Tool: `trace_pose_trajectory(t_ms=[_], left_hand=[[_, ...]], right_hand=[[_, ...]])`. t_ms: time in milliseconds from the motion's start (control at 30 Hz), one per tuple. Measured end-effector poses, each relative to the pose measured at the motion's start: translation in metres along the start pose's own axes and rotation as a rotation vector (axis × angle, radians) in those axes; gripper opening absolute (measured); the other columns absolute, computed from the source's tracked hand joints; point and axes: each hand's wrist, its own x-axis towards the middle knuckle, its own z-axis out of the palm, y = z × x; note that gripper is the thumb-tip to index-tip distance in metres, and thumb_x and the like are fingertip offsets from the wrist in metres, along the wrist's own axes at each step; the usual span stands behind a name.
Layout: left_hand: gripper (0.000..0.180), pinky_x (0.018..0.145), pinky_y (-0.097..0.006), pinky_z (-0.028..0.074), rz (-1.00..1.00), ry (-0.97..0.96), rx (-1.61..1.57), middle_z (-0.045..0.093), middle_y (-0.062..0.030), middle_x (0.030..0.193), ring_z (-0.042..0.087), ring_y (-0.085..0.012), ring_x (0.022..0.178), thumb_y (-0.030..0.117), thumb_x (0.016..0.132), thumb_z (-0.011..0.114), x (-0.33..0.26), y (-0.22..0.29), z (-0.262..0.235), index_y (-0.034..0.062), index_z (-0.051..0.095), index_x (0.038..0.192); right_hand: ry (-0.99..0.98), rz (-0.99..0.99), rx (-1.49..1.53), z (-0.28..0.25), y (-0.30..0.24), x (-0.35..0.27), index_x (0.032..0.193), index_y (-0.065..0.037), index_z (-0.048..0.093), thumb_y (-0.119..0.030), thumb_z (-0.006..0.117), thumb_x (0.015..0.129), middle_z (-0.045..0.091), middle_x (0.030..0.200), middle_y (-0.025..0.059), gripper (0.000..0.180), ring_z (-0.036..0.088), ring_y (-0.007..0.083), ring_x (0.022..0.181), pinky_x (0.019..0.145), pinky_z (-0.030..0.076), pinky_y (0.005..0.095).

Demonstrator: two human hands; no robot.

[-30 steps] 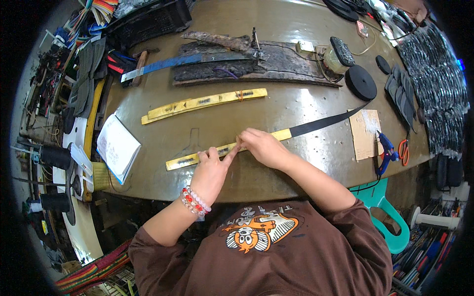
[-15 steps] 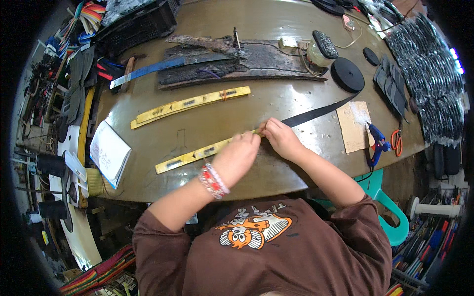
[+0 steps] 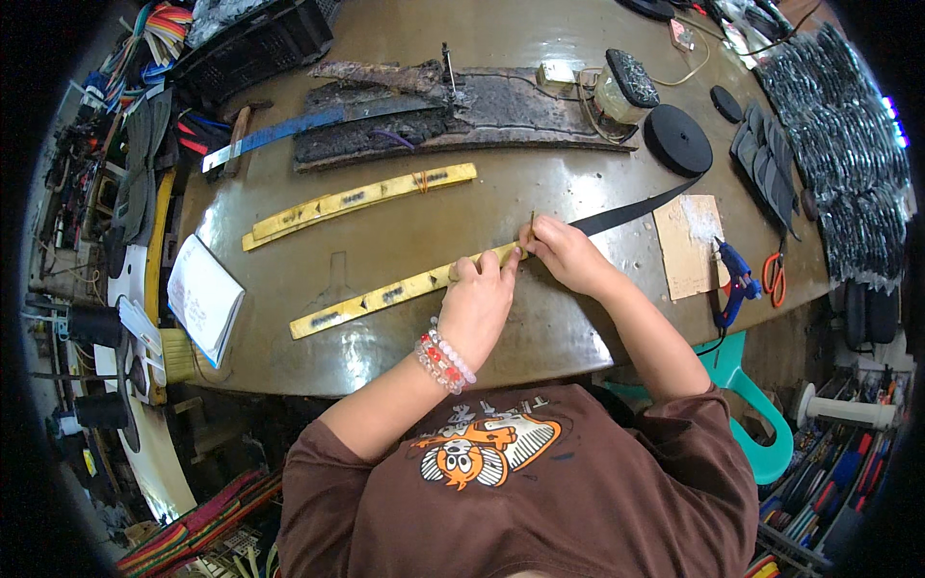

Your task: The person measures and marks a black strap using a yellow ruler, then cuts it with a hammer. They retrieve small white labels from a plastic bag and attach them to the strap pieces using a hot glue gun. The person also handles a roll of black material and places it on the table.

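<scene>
A long yellow strip [image 3: 385,297] with dark marks lies slanting across the table in front of me. My left hand [image 3: 477,301] presses down over its right part, fingers bent around the edge. At the strip's right end, my right hand [image 3: 568,255] is closed in a pinch. A thin brownish stick-like thing [image 3: 532,222] pokes up from those fingertips; its lower end is hidden. Black webbing [image 3: 631,212] runs from behind my right hand to a black roll [image 3: 677,143]. Whether the webbing continues under the yellow strip, I cannot tell.
Two more yellow strips [image 3: 361,197], bound together, lie farther off. Behind them is a charred board [image 3: 520,116] with a blue-marked metal ruler [image 3: 279,132]. Cardboard [image 3: 686,255], a blue glue gun [image 3: 736,279] and orange-handled scissors [image 3: 774,279] sit right; an open notebook [image 3: 204,299] left.
My left hand has shifted slightly right and flattened onto the yellow strip. The right hand has moved a little right, and the thin stick-like thing now shows upright in its fingertips. The view has shifted slightly.
</scene>
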Motion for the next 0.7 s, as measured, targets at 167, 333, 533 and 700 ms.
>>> trace_pose_trajectory(t_ms=[167, 333, 533, 700], left_hand=[[0.057, 0.06, -0.029, 0.054, -0.002, 0.024, -0.019, 0.051, -0.0106, 0.094, 0.055, -0.026, 0.081, 0.007, 0.077, 0.056, -0.002, 0.001, 0.005, 0.0141, 0.047, 0.133], [0.043, 0.07, -0.034, 0.05, 0.0, 0.189, -0.333, 0.054, -0.0075, 0.092, 0.054, -0.0266, 0.084, 0.014, 0.081, 0.058, 0.0, -0.037, 0.004, 0.0138, 0.055, 0.124], [0.028, 0.078, -0.038, 0.044, 0.099, 0.291, -0.522, 0.059, -0.005, 0.091, 0.054, -0.0236, 0.092, 0.021, 0.073, 0.069, -0.007, -0.049, -0.006, 0.0108, 0.063, 0.098], [0.038, 0.08, -0.038, 0.043, 0.197, 0.235, -0.554, 0.053, -0.0072, 0.1, 0.052, -0.0259, 0.094, 0.031, 0.075, 0.069, -0.002, 0.012, -0.003, 0.0091, 0.06, 0.104]], right_hand=[[0.011, 0.007, -0.081, -0.003, -0.006, -0.002, 0.092, -0.004, 0.052, -0.006, 0.054, 0.084, 0.056, 0.089, 0.0135, 0.008, 0.057, 0.0331, 0.086, 0.071, 0.048, 0.0398], [-0.072, 0.235, 0.322, -0.013, 0.002, -0.008, 0.095, -0.005, 0.051, -0.011, 0.054, 0.089, 0.055, 0.085, 0.0047, 0.009, 0.057, 0.0174, 0.077, 0.066, 0.047, 0.0312], [0.379, 0.396, 1.295, -0.012, 0.042, -0.009, 0.096, -0.009, 0.053, -0.012, 0.061, 0.089, 0.056, 0.08, 0.0007, 0.01, 0.052, 0.0097, 0.068, 0.061, 0.043, 0.0217], [0.321, 0.347, 1.341, -0.032, 0.023, -0.004, 0.09, -0.008, 0.056, -0.012, 0.058, 0.091, 0.061, 0.084, 0.0051, 0.005, 0.058, 0.0128, 0.072, 0.065, 0.049, 0.0272]])
